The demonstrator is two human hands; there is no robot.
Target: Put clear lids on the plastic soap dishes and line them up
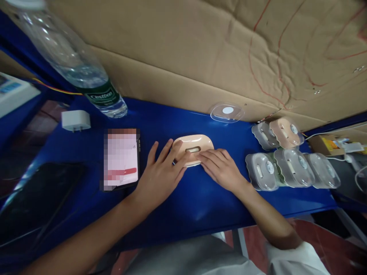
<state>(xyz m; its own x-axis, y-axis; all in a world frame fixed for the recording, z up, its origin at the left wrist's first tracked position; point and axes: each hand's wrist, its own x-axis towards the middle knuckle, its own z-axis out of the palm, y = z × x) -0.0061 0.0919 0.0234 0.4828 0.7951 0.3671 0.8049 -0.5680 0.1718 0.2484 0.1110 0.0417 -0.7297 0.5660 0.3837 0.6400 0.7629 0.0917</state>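
A glossy peach oval plastic case point(204, 142) with a slot in its top lies on the blue table in front of me. My left hand point(160, 172) rests over its left side, fingers stretched and spread, one fingertip by the slot. From the right, my right hand point(222, 168) holds the near right edge, its fingers close together and bent. Parts of the case's left and right ends are hidden under the fingers. Beyond the case, against the cardboard, lies a clear plastic lid point(219, 114) with a white round sticker.
Several lidded plastic cases point(294, 168) stand in rows at the right. To the left are a phone point(122, 158), a white charger plug point(76, 119) and a tall water bottle point(104, 95). A cardboard wall point(177, 68) borders the blue table point(195, 206) behind.
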